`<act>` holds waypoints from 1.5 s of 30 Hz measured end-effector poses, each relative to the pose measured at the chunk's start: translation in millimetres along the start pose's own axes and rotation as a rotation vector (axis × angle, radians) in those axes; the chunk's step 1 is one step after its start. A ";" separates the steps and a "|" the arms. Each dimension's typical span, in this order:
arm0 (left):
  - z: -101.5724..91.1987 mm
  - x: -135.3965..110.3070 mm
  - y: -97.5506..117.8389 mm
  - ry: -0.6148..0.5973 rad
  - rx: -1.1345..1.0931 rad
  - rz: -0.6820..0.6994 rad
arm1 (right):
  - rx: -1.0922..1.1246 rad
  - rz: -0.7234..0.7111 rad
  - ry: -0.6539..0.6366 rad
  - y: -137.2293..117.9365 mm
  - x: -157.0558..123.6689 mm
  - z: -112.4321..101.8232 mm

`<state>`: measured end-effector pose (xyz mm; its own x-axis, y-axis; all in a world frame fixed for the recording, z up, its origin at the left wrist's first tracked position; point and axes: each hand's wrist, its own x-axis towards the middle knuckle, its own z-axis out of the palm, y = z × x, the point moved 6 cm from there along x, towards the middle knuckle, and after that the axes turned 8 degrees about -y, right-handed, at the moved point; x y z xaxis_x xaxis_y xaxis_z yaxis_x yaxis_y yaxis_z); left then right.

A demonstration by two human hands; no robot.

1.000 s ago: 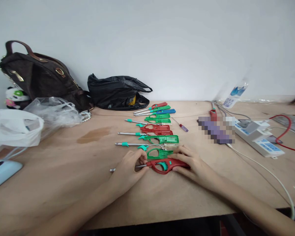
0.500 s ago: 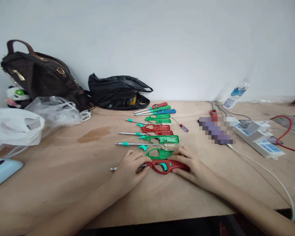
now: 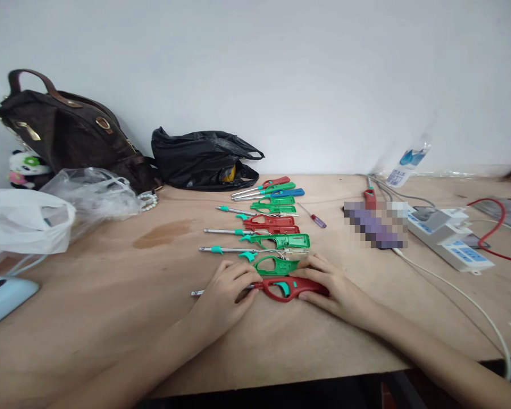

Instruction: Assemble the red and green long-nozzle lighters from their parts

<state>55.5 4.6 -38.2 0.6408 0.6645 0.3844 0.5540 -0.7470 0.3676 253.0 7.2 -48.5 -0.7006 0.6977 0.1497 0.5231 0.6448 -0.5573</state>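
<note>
**Red lighter in two hands, light and stiff by its look**

The left hand (image 3: 230, 287) pinches the red lighter (image 3: 300, 289) at its nose; the right hand (image 3: 330, 284) closes thumb and fingers around the handle. The lighter lies on the table (image 3: 221, 363), its metal tube (image 3: 197, 293) toward nine o'clock. The smooth plastic may slip a little, and the teal trigger (image 3: 284, 288) seems the delicate part, so the handle is probably the safest hold. At twelve o'clock, just beside, rests a green half-shell (image 3: 281, 267).
</note>
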 end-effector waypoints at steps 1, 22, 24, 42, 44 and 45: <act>-0.1 0.2 0.3 0.001 0.005 0.001 | 0.003 -0.003 -0.003 0.2 0.1 0.0; 2.0 -1.5 13.4 -0.043 0.327 0.156 | -0.095 -0.029 0.062 -4.0 -3.6 2.1; 1.0 -1.7 14.2 -0.033 0.305 0.161 | -0.093 -0.029 0.062 -3.3 -4.0 3.0; 0.8 0.4 12.5 -0.032 0.254 0.136 | -0.137 -0.047 0.119 -5.3 -6.0 2.0; 0.6 0.7 12.5 -0.034 0.238 0.133 | -0.138 -0.047 0.110 -5.6 -5.3 1.3; 0.5 0.8 12.6 -0.034 0.235 0.135 | -0.139 -0.045 0.105 -5.6 -4.8 0.8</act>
<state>63.3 -4.4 -33.6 0.7324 0.5605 0.3866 0.5679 -0.8161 0.1072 253.0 -0.1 -46.7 -0.6739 0.6913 0.2609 0.5594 0.7080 -0.4310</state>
